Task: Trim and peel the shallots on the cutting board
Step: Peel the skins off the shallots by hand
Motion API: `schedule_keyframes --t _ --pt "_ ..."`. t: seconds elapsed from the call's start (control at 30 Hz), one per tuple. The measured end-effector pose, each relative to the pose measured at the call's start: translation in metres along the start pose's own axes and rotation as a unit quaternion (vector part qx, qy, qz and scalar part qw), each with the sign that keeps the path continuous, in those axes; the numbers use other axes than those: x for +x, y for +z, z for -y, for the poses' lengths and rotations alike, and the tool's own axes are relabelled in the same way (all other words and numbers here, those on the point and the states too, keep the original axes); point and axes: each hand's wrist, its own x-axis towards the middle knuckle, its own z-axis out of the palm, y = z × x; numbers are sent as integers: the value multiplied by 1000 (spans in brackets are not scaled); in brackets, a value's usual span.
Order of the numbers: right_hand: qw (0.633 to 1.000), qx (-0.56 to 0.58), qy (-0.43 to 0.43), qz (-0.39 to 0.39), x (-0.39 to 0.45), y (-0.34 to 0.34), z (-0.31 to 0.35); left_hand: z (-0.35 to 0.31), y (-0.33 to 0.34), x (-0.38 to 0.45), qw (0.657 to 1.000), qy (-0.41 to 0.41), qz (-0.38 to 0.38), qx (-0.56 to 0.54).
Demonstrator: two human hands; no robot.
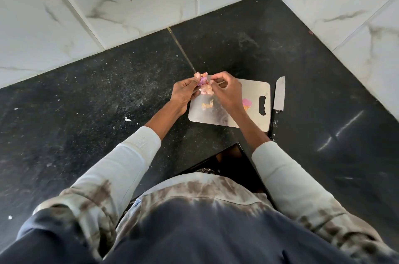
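My left hand holds a small purple shallot at its fingertips, above the far left corner of the steel cutting board. My right hand pinches a strip of papery skin hanging from the shallot. Loose pale skin pieces lie on the board under my hands. A pink shallot piece sits on the board near its handle hole, partly hidden by my right wrist.
A knife with a black handle lies on the black counter just right of the board, blade pointing away. White marble-tiled walls meet in a corner behind. Small white scraps dot the counter at left.
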Motion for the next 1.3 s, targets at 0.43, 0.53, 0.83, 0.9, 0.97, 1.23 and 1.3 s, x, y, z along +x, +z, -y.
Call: schedule_keyframes --t 0.43,0.53,0.83,0.9,0.97,1.23,1.3 --pt "986 -112 -114 -56 -14 -9 11 -4 21 -15 998 -25 3 -66" --pt "985 -113 -117 -52 -16 -11 12 -2 19 -16 998 -19 0 -59" --pt "980 -128 -131 -78 -24 -15 21 2 19 -21 996 -26 0 -87" --pt "976 -144 -134 -94 -28 -13 22 3 21 -23 995 -25 -7 -92" --pt "972 -162 -133 -104 -31 -11 24 4 23 -26 995 -24 -10 -99" --pt "985 -110 -109 -82 -31 -8 19 13 24 -17 988 -48 -27 -145" --pt "988 -85 -97 -80 -31 -7 17 11 25 -17 988 -43 -27 -147"
